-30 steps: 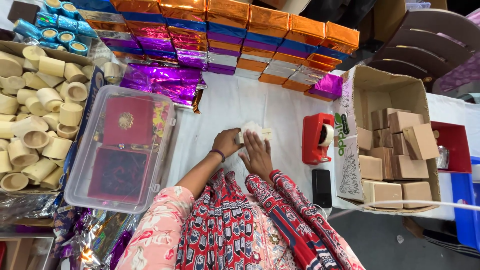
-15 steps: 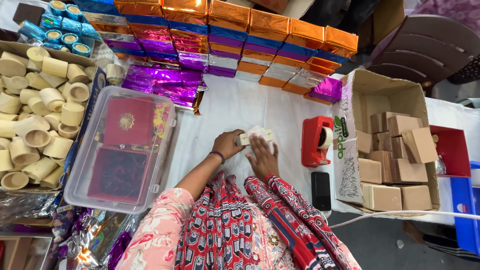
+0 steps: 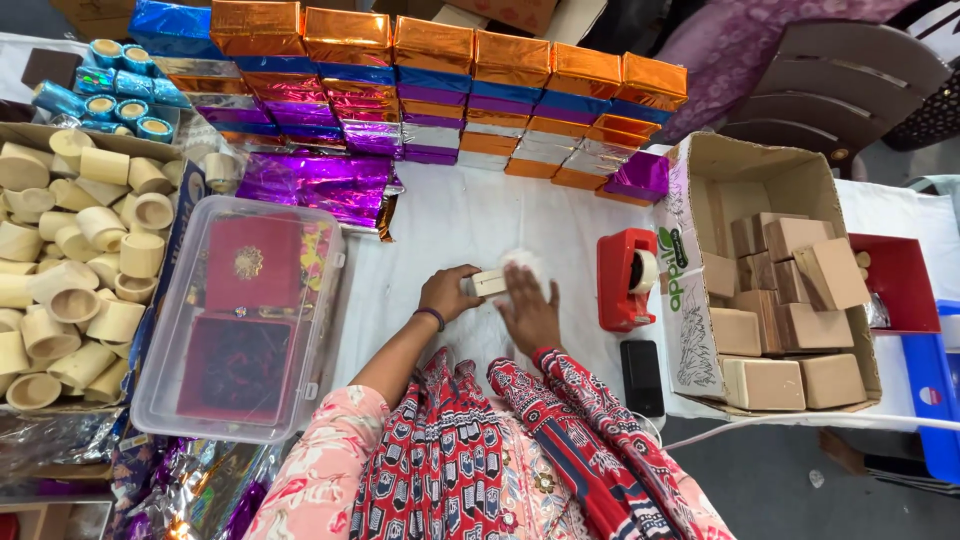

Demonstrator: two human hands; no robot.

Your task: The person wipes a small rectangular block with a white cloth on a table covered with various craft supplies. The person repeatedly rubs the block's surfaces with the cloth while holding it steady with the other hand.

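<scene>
Pale block (image 3: 489,283), seemingly light and stiff, pinched at its end by left hand (image 3: 447,295); right hand (image 3: 530,310) lies flat, open, on white desk (image 3: 450,220).

right hand (image 3: 530,312) covers part of the blurred white sheet (image 3: 520,262).

Two hands meet at the middle, forearms reaching forward from below.

The left hand (image 3: 447,295) curls with fingers bent inward, a dark band at its wrist and the forearm bare to a pink floral sleeve; the right hand (image 3: 530,312) lies flat, palm down, fingers spread, its arm in a red patterned sleeve, just beside the left.
</scene>
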